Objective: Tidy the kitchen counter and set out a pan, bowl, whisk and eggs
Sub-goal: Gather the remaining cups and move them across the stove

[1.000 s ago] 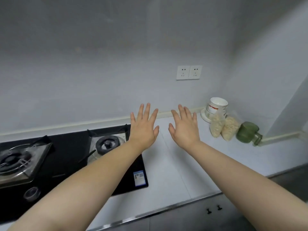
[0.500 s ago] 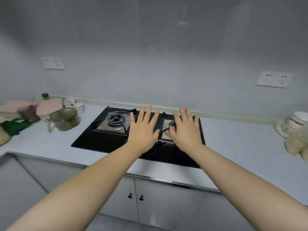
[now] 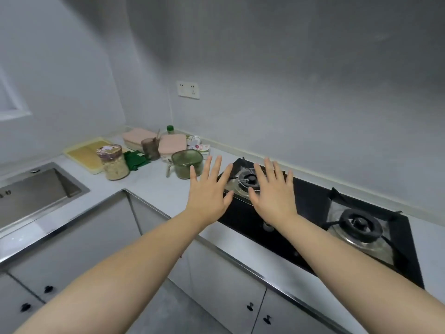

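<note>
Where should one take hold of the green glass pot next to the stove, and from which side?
Probably by its handle, which sticks out on the left side of the green glass pot, toward the sink. Come from the front left with the left hand, open close by. The stove lies to its right and pink boxes stand behind, so a grip there is tighter.

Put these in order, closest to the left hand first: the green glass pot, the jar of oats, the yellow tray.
1. The green glass pot, right beside the left hand.
2. The jar of oats, farther to the left.
3. The yellow tray, farthest left, near the sink.
</note>
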### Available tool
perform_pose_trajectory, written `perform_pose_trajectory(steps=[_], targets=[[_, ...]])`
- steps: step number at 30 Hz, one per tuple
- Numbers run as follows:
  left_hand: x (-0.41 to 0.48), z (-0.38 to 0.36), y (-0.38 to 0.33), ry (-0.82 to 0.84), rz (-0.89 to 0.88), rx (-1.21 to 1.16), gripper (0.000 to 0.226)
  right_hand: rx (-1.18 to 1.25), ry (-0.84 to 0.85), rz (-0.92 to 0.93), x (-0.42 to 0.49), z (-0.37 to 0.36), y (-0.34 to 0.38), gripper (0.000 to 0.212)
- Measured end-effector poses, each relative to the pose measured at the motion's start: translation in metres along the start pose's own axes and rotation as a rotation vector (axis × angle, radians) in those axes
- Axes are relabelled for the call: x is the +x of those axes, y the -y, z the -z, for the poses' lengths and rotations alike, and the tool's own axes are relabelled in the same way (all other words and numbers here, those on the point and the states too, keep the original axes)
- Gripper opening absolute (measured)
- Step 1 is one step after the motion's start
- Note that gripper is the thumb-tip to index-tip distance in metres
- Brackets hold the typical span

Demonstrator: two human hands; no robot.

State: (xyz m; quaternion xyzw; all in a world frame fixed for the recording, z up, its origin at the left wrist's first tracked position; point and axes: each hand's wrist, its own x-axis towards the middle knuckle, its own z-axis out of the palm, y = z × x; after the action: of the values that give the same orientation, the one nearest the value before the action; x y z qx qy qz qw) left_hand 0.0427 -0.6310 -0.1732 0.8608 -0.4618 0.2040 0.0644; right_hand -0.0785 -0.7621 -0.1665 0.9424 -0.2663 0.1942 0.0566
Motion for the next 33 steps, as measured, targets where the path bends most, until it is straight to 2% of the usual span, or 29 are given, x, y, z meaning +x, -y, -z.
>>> perform_pose_trajectory(steps=[7,12,23,29,33], targets=[[0.048,-0.028,0.073,0.073,0.087,0.065,0.068,0.066,0.039,0.08,0.091,-0.052,0.043,0.066],[0.075,-0.052,0.12,0.062,0.15,0.075,0.068,0.097,0.091,0.15,0.149,-0.082,0.072,0.067],[0.102,-0.096,0.215,0.187,0.301,0.075,0.066,0.182,0.131,0.227,0.224,-0.137,0.141,0.068],[0.132,-0.126,0.275,0.212,0.256,0.079,0.066,0.184,0.103,0.216,0.272,-0.168,0.185,0.068],[0.166,-0.15,0.334,0.252,0.209,0.068,0.067,0.188,0.163,0.146,0.319,-0.193,0.223,0.066]])
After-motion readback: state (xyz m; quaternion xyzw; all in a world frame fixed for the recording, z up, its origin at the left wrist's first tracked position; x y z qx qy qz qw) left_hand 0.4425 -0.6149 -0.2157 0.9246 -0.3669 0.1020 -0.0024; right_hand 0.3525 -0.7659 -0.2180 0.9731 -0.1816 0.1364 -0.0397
